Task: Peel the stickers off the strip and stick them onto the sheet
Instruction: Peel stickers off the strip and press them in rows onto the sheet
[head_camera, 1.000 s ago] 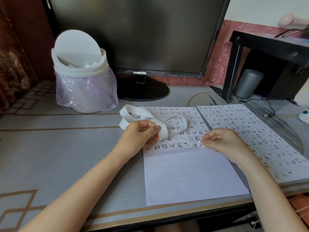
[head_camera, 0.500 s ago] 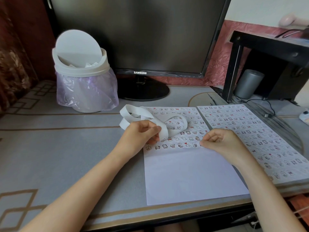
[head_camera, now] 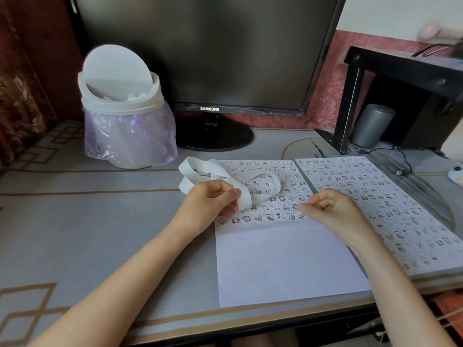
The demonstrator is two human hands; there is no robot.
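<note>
Two hands, sticking step likely | left hand fingers pinch strip | right hand fingers curled on sheet, hold unclear | next: peel another.

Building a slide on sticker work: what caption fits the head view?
Left hand grips the looped strip; the curled right hand touches the half-filled sheet by its lowest stickers.
</note>
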